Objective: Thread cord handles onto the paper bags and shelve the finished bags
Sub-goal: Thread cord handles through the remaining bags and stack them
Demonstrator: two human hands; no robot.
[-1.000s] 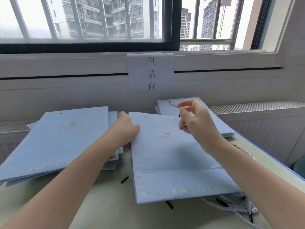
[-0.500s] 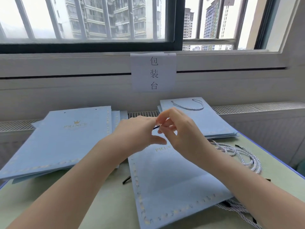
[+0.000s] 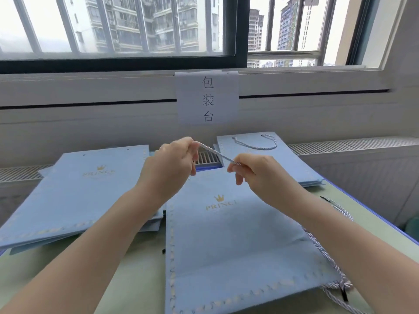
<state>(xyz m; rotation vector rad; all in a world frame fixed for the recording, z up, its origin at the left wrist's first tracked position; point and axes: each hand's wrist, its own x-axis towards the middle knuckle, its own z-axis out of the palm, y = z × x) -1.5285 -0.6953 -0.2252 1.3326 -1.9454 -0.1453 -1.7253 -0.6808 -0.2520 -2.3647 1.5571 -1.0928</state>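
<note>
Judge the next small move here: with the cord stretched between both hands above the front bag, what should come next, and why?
Probably bring one cord end down to a punched hole at the front bag's top edge and feed it through. The cord is pinched taut between the left hand and right hand, and this bag shows no handle, unlike the bag behind it, which carries a cord loop. Its holes are hidden behind the hands.

Single head view, wide-angle, looking forward and slightly down from above the forearms. Worktop (image 3: 140, 275) close below, window (image 3: 127, 30) straight ahead, near. Both hands sit mid-frame at close range; edges bow.
</note>
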